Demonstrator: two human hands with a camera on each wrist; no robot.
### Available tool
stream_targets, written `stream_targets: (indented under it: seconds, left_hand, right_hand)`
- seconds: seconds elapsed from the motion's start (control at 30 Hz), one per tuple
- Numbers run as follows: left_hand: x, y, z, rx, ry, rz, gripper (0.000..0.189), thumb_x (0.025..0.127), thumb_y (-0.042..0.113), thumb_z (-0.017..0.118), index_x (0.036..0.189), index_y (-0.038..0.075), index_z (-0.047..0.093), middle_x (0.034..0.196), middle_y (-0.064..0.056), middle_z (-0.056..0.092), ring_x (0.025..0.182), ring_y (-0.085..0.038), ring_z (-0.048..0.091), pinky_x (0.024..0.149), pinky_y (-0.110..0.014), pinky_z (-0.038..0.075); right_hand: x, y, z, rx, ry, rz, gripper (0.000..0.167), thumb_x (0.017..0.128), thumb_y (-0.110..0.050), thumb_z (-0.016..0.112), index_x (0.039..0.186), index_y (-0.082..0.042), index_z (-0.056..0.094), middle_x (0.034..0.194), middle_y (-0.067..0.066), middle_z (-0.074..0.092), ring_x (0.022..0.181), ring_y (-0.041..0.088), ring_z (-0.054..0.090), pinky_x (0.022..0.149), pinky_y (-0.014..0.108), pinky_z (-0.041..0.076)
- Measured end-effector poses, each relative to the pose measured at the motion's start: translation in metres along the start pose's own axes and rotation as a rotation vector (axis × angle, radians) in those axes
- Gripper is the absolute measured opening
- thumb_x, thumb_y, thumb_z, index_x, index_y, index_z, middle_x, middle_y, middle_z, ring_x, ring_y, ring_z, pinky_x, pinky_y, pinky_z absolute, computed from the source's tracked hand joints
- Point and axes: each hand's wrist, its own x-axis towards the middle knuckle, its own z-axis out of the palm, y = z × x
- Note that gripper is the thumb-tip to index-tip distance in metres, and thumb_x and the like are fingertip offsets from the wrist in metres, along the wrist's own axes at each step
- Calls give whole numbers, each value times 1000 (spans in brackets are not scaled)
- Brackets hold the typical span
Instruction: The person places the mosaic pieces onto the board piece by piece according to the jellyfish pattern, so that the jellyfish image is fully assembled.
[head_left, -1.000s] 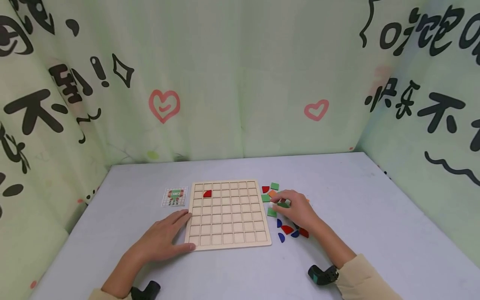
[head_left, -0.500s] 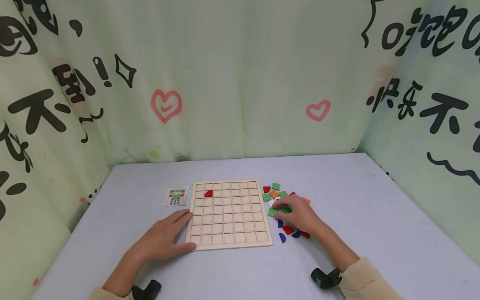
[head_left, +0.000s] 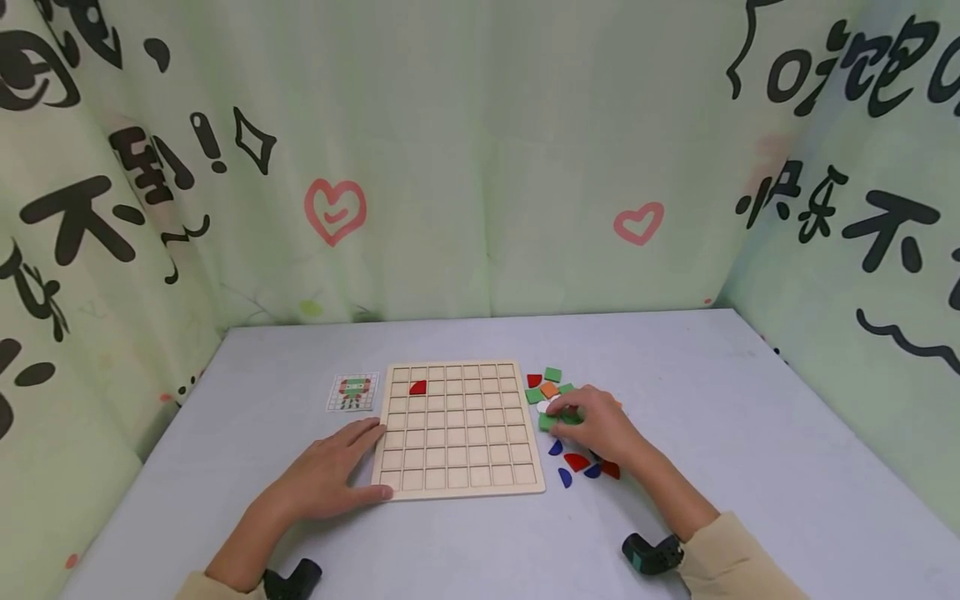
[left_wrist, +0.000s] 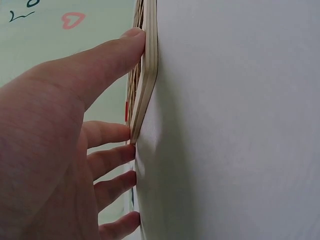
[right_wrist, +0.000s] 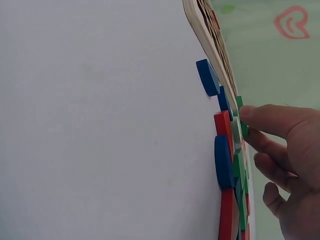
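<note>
A light wooden board [head_left: 457,429] with a grid of square recesses lies flat on the table, and one red quarter-round piece [head_left: 417,387] sits in its upper left area. My left hand [head_left: 330,473] rests along the board's left edge, fingers spread, thumb at the near left corner. Beside the board's right edge, my right hand [head_left: 600,422] pinches a green square tile [right_wrist: 242,116] between thumb and index finger, its other fingers loosely bent. Around and under that hand lie loose pieces: blue half-rounds [head_left: 565,477], a red piece [head_left: 576,462], an orange square [head_left: 549,389] and more green squares [head_left: 552,375].
A small pattern card [head_left: 352,392] with a red and green figure on a grid lies left of the board. The white table [head_left: 450,550] extends on all sides of these things. A pale green curtain [head_left: 480,167] with black lettering and red hearts hangs behind.
The right thumb and index finger have come together at the green square tile. A blue half-round near the board's edge has turned and shifted slightly left. The left hand stays in place.
</note>
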Motion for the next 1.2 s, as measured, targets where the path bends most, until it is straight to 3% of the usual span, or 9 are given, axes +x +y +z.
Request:
stream_targets:
  seconds: [0.3, 0.5, 0.7, 0.9, 1.2]
  left_hand:
    - [-2, 0, -2, -6, 8, 23, 89, 80, 62, 66, 148, 12, 39, 153, -9, 37, 140, -32, 39, 105, -57, 37]
    - [-2, 1, -1, -8, 3, 13, 88, 81, 61, 66, 148, 12, 38, 154, -9, 36, 140, -32, 38, 106, -57, 36]
    - [-3, 0, -2, -14, -7, 8, 87, 81, 60, 66, 148, 12, 39, 154, -9, 35, 141, -33, 37, 106, -57, 35]
    - [-2, -1, -4, -12, -7, 16, 88, 82, 62, 64, 149, 12, 38, 155, -9, 35, 141, -32, 36, 106, -57, 35]
    - [-1, -3, -1, -11, -4, 25, 87, 82, 61, 65, 149, 12, 38, 154, -8, 35, 141, -31, 36, 106, -57, 36]
  right_hand:
    - [8, -6, 2, 32, 23, -54, 13, 81, -19, 78, 93, -20, 76, 89, -3, 66, 87, 17, 54, 75, 31, 44]
    - [18, -12, 6, 38, 27, -48, 12, 81, -20, 78, 93, -20, 76, 88, -1, 65, 86, 18, 52, 69, 28, 44]
    - [27, -14, 10, 57, 31, -58, 11, 81, -19, 77, 92, -19, 77, 86, -2, 65, 87, 18, 51, 71, 29, 44]
    - [34, -18, 12, 63, 34, -27, 12, 82, -20, 77, 94, -18, 76, 91, 1, 65, 88, 18, 56, 75, 30, 48]
    - [43, -20, 18, 87, 64, -32, 13, 82, -22, 78, 94, -18, 76, 98, 2, 68, 85, 18, 50, 72, 30, 41]
